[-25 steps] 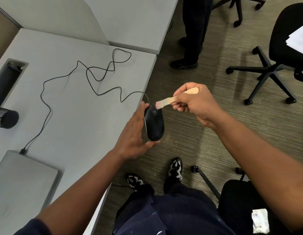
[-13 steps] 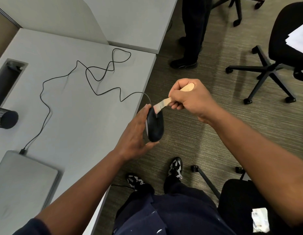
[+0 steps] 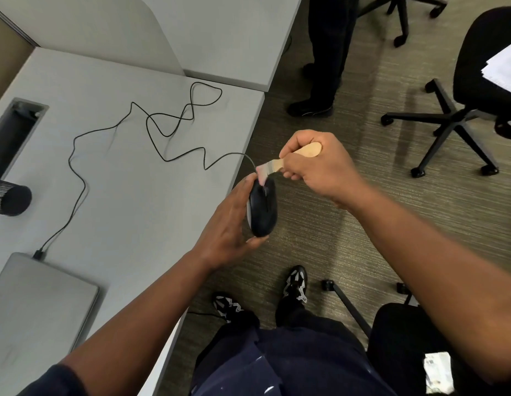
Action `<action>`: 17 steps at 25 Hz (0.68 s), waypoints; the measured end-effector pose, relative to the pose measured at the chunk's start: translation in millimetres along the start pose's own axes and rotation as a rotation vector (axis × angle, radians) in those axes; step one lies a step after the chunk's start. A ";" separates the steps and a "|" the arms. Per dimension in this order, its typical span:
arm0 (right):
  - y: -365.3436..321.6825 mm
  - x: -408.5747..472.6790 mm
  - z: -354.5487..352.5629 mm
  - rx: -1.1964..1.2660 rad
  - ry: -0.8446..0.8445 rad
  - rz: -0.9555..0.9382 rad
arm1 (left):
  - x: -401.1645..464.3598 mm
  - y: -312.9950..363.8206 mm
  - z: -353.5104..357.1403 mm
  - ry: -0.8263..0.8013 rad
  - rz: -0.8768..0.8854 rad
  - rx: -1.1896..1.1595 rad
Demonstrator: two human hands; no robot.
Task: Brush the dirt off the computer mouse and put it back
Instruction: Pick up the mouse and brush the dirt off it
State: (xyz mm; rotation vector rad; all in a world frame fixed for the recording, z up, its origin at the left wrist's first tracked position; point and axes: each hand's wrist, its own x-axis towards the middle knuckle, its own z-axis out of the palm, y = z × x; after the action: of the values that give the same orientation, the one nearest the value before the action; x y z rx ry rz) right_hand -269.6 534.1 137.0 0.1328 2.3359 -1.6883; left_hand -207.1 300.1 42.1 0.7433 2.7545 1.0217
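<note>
Beyond desk (image 3: 128,195) edge, mouse (image 3: 263,208) runs lengthwise, cord-end away.

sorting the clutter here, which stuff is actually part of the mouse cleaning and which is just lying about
Part of the job:
- computer mouse, held by the left hand out past the desk edge
- brush, gripped by the right hand, bristles on the mouse
- mouse cable
- desk, where the mouse goes back

Just lying about:
- closed laptop
- dark mesh cylinder
- office chair
- papers
</note>
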 end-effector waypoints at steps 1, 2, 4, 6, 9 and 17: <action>0.5 -1.2 1.2 -0.033 0.014 -0.023 | -0.2 -0.1 1.1 0.004 0.003 -0.006; 0.9 -2.7 2.4 -0.052 0.019 -0.035 | -0.1 -0.3 2.1 0.009 0.004 -0.010; 0.7 -5.5 3.4 -0.048 0.015 -0.028 | 1.6 0.0 2.2 0.014 0.000 -0.017; -1.7 -7.7 1.9 -0.046 0.003 -0.021 | 3.6 0.7 1.9 0.004 0.020 -0.015; -4.6 -5.6 -3.5 -0.076 -0.067 0.002 | 2.1 0.0 3.4 -0.010 0.024 -0.002; -5.4 -1.9 -1.1 -0.042 -0.001 -0.005 | 3.4 -1.7 2.4 0.016 0.023 -0.008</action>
State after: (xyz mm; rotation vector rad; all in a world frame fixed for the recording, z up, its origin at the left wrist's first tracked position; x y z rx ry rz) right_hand -269.1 533.5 142.8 0.1184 2.3707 -1.6399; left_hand -210.2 302.1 39.4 0.7702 2.7602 1.0466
